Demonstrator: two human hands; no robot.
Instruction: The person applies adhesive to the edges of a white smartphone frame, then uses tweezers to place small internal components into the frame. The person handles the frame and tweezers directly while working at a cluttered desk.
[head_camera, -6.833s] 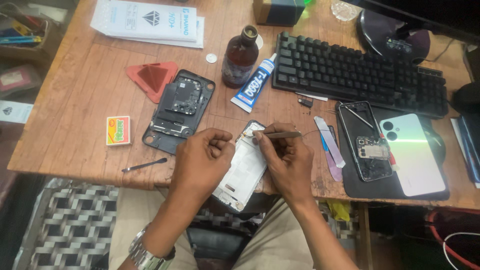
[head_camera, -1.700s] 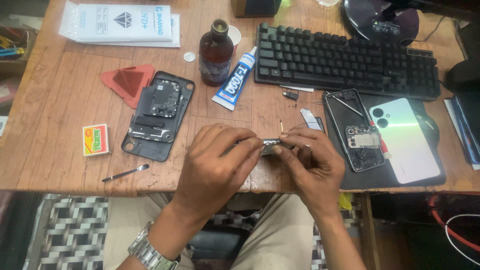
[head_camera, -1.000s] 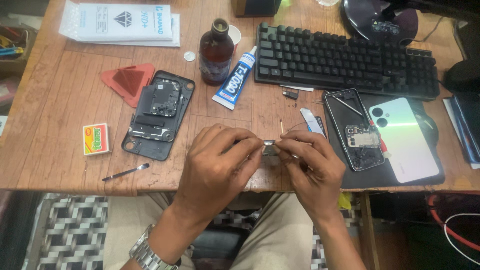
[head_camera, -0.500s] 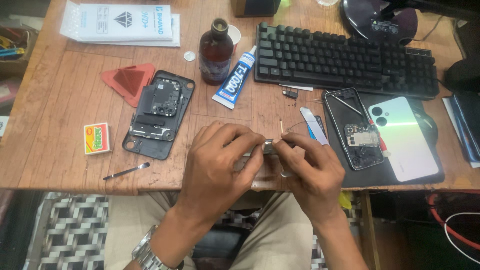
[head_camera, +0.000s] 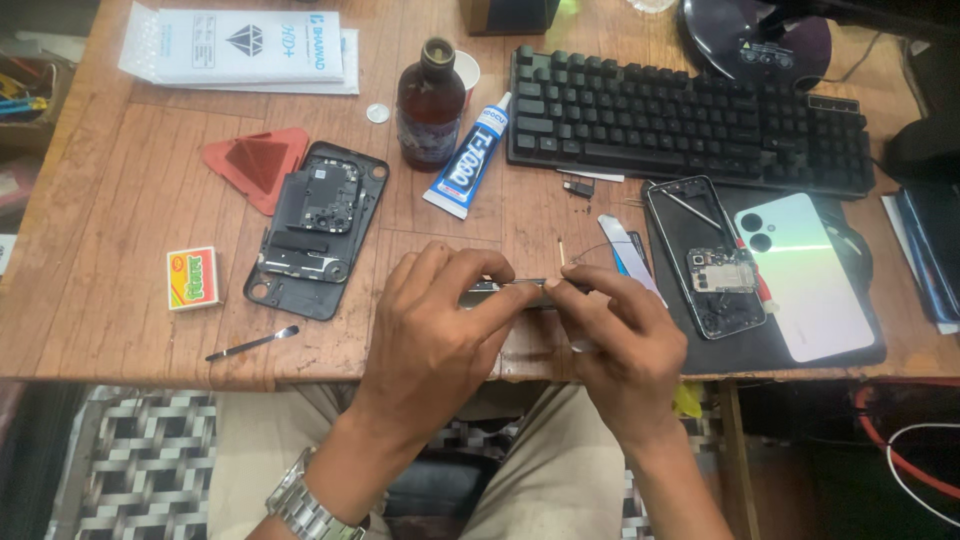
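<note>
While both hands meet at the near edge of the wooden table (head_camera: 120, 200), the only container close by is a brown glass bottle (head_camera: 428, 110) standing upright far of them, capped, its contents not readable through the dark glass. Just right of the bottle lies a tube of glue (head_camera: 468, 160), slanted, and right of that a black keyboard (head_camera: 690, 120) runs along the far side. To the left of the hands rests an opened phone back (head_camera: 318, 230) with its inner boards showing, a red triangular pick (head_camera: 255, 165) touching its far left corner, a small matchbox (head_camera: 193, 278) further left and a thin metal spudger (head_camera: 252, 343) near the table edge. On the right, a black mat (head_camera: 780, 350) bears a bare phone frame (head_camera: 705, 255) and a pale green back cover (head_camera: 805, 275) side by side. The left hand (head_camera: 440, 330) curls its fingers over a thin flat phone part (head_camera: 500, 293), probably a screen panel held edge-on, though the fingers hide most of it. The right hand (head_camera: 620, 340) pinches thumb and forefinger together on a slim tool (head_camera: 575, 252) whose tip touches the part's right end. The part sits between the two grips, just above the table's near edge.
</note>
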